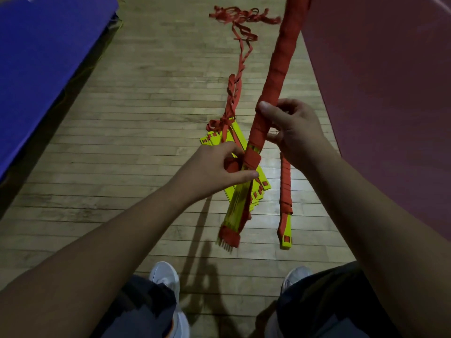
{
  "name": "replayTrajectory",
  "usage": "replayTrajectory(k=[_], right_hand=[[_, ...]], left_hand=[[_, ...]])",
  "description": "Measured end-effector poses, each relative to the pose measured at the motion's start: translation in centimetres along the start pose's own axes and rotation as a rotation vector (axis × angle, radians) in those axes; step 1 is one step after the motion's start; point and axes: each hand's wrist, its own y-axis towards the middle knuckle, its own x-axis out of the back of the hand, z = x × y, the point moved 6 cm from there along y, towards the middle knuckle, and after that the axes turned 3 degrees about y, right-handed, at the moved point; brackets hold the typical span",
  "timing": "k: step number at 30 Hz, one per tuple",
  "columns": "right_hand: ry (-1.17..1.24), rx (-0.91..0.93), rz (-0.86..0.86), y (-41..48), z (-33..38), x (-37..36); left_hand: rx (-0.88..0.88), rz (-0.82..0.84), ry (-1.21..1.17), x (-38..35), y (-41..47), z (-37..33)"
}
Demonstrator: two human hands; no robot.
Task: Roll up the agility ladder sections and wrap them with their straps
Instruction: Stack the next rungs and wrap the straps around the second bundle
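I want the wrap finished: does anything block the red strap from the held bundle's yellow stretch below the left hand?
Nothing visible does. The left hand pinches the red fabric strap against the bundle of yellow plastic rungs; its lower stretch hangs clear.

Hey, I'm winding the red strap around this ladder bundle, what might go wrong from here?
The lower rungs of the bundle are bare and fanned; they may slide out if your left hand slackens the strap. The loose straps trailing across the floor could knot or trip you.
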Motion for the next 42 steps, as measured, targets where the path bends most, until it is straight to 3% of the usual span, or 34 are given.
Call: replayTrajectory(k=[7,10,12,15,19,23,27,34,42], right_hand=[[-0.087,-0.044,-0.080,-0.6,-1.1,-0.4],[-0.051,-0.034,-0.086,-0.6,-1.1,-0.3],[0.125,-0.039,-0.045,-0.2,-0.7,-0.1],[0.328,-0.115,0.139,-0.3,-0.3,-0.8],[0.432,-0.229,0.328,-1.7,-0.7,-2.5],[0.352,-0.171,0.379,-1.5,-0.1,-2.3],[0.296,-0.108,0.243,-0.5,0.0,-1.1],[0.063,0.026,0.037,-0.1,0.7,0.1],[-0.089,0.035,-0.197,-0.2,-0.3,0.2]], left_hand=[[-0.008,-0.207,0.009,0.8,-0.1,0.1],[-0.064,-0.106,-0.008,0.5,0.1,0.1],[-0.061,0.007,-0.298,0.5,0.3,0.2],[-0.076,0.119,-0.656,0.6,0.5,-0.1],[-0.100,0.228,-0.759,-0.2,0.4,-0.2],[-0.060,0.282,-0.598,0.0,0.3,-0.1],[-0.023,0.417,-0.204,0.0,0.1,0.9],[-0.001,0.370,-0.262,0.4,-0.1,0.1],[-0.026,0.008,0.057,0.3,-0.6,-0.6]])
